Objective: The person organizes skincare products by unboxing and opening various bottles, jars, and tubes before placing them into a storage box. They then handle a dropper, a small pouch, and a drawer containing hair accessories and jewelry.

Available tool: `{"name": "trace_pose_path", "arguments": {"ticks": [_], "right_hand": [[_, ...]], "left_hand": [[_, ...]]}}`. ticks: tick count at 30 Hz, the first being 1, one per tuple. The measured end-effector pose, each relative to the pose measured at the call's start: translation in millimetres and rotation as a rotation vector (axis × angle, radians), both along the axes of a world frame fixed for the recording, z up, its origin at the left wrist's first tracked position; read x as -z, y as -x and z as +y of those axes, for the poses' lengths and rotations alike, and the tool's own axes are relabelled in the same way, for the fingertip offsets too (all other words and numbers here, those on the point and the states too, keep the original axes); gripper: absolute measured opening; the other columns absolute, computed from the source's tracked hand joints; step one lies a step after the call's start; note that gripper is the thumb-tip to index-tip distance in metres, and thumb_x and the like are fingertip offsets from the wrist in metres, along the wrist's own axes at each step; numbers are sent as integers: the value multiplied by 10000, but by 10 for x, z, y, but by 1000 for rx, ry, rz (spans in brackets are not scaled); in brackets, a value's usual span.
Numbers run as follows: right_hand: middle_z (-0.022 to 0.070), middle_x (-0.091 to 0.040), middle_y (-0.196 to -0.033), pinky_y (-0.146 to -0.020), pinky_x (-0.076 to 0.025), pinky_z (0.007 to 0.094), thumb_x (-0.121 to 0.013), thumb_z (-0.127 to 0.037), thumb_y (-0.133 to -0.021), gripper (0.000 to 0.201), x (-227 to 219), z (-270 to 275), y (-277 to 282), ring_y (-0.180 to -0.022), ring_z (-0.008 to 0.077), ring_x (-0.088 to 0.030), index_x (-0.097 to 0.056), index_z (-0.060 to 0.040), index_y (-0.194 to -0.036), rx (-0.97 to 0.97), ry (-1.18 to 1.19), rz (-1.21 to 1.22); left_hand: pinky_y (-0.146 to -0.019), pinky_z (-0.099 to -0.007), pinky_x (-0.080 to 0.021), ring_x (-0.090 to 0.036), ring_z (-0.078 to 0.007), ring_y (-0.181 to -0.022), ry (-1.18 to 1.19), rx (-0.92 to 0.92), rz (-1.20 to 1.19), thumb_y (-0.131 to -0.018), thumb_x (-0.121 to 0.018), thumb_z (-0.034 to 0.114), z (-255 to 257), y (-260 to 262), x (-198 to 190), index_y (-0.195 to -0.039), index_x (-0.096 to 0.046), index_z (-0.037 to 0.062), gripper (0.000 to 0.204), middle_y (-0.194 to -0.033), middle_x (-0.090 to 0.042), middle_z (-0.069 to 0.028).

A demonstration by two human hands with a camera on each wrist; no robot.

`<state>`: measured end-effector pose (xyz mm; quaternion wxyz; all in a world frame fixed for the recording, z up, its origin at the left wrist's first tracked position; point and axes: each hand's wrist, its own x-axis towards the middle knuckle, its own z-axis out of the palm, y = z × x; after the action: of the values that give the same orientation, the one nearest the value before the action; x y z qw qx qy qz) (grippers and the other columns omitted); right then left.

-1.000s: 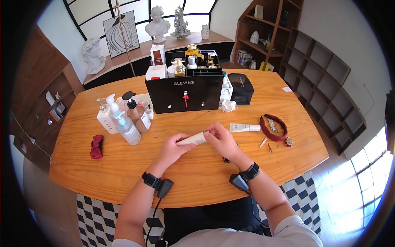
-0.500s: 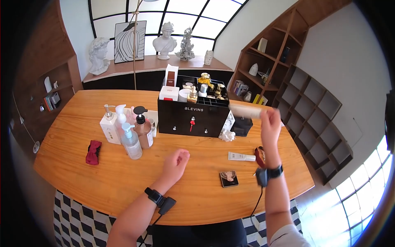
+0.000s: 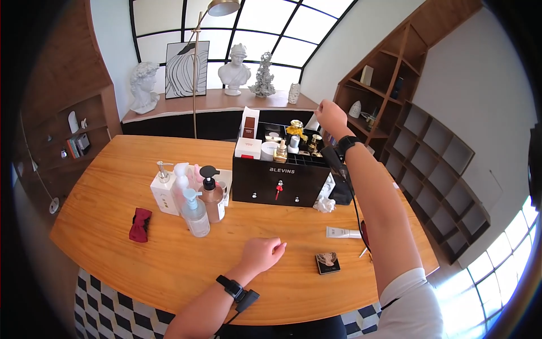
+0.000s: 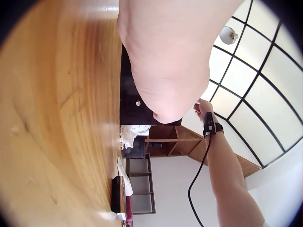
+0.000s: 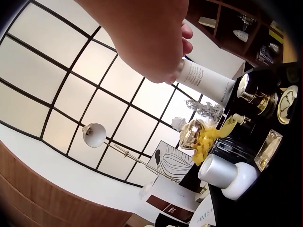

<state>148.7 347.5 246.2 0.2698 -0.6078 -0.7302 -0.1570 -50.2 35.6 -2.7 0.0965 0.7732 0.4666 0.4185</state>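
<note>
High over the back right of the black organizer box (image 3: 264, 185), my right hand (image 3: 332, 117) pinches a white tube (image 5: 206, 80) by its cap end. In the right wrist view the tube slants down, its flat end at the box's edge beside gold-capped jars (image 5: 258, 97) and a bottle with a yellow ribbon (image 5: 204, 144). My left hand (image 3: 262, 255) is loosely curled over the front of the table, holding nothing. To its right lies a small black square case (image 3: 328, 263) with a pale figure on its lid.
Pump bottles (image 3: 196, 217) cluster left of the box, with a dark red bow (image 3: 140, 225) farther left. Crumpled white tissue (image 3: 324, 204) sits by the box's right corner. A second tube (image 3: 342, 233) lies on the table (image 3: 130, 277), partly behind my right forearm.
Both hands held the tube at first; the left let go. My right hand carried the tube out to the right, then over the box's back right. The head view has shifted too.
</note>
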Motion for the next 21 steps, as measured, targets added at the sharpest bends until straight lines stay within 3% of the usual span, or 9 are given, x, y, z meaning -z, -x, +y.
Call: {"name": "trace_pose_path", "arguments": {"ticks": [4, 7, 11, 16, 21], "right_hand": [[130, -724, -1086, -860, -556, 446, -621, -356, -946, 298, 14, 138, 108, -1030, 323, -691, -682, -113, -1107, 31, 30, -43], [137, -734, -990, -838, -552, 428, -649, -299, -858, 276, -30, 223, 120, -964, 320, -697, -722, -75, -1001, -1, -103, 39], [144, -741, -1033, -852, -565, 438, -604, -254, -842, 284, -222, 156, 139, -992, 333, -701, -746, -82, -1019, 14, -38, 9], [140, -737, -1076, -891, -554, 436, -657, -320, -867, 302, 93, 253, 24, -1043, 327, -689, -748, -101, -1054, -21, 86, -8], [176, -685, -1195, -966, -521, 434, -536, -395, -974, 399, 553, 704, -178, -1131, 346, -647, -688, -144, -1245, -136, 147, -7]], "left_hand": [[-448, -384, -420, -585, -270, -482, -71, 8, 46, -907, -685, 245, 20, 10, -8, -639, -580, 103, 321, -540, -582, -68], [-439, -384, -407, -571, -276, -469, -101, 12, 50, -894, -701, 242, 28, 6, 0, -623, -565, 99, 335, -526, -569, -74], [-432, -378, -396, -557, -276, -455, -111, 28, 23, -893, -707, 244, 57, -5, 54, -617, -559, 91, 349, -515, -558, -78], [-437, -369, -419, -571, -264, -455, -46, 23, 33, -905, -687, 235, 48, 0, 27, -623, -569, 100, 334, -517, -570, -66], [-430, -364, -392, -554, -265, -447, -41, 2, 2, -894, -712, 234, 34, -1, 17, -634, -593, 92, 319, -516, -560, -75]]}}
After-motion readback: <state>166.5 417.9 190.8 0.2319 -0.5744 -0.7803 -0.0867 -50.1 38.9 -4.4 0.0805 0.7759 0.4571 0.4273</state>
